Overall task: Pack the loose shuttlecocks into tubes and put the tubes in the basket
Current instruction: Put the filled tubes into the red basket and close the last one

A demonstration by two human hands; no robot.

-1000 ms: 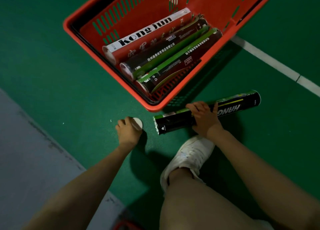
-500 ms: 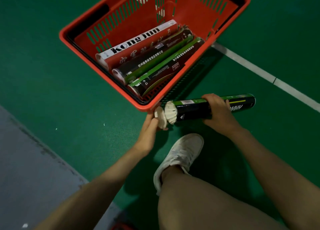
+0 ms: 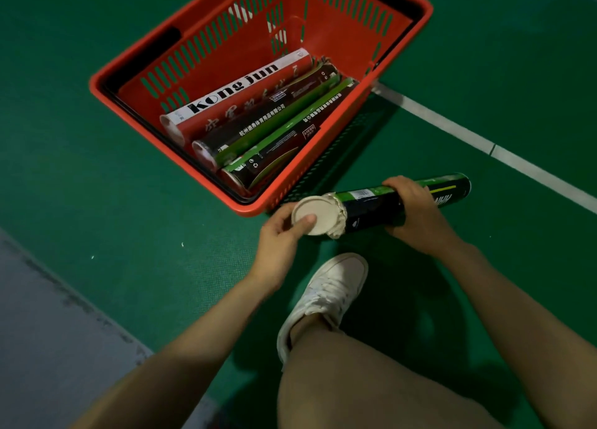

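Gripping the tube (image 3: 371, 207) round its middle, the right hand (image 3: 416, 213) holds it roughly level just beside the near corner of the basket (image 3: 97, 87). The left hand (image 3: 279, 236) pinches a round white cap (image 3: 318, 213), thumb on its face and fingers behind its rim. It holds the cap against the tube's open end. White feathers (image 3: 337, 226) bulge out between cap and tube, so the cap is not seated.

Inside the red basket three tubes lie side by side against its right wall: a red-and-white one (image 3: 239, 96) and two dark ones with green stripes (image 3: 284, 128). The basket stands on a green floor (image 3: 80, 186). A white line (image 3: 452, 128) runs behind it and a grey strip (image 3: 38, 331) borders the floor on the left. A white shoe (image 3: 329, 289) is planted just below the hands, and a bare leg (image 3: 371, 380) fills the lower edge.

The right hand covers most of the tube's lettering. How many shuttlecocks sit inside cannot be seen, nor whether the tube touches the floor. The basket's far rim is cut off at the top edge, and its near rim hides the closest ends of the tubes inside. A few white specks (image 3: 182, 244) on the floor are too small to identify.
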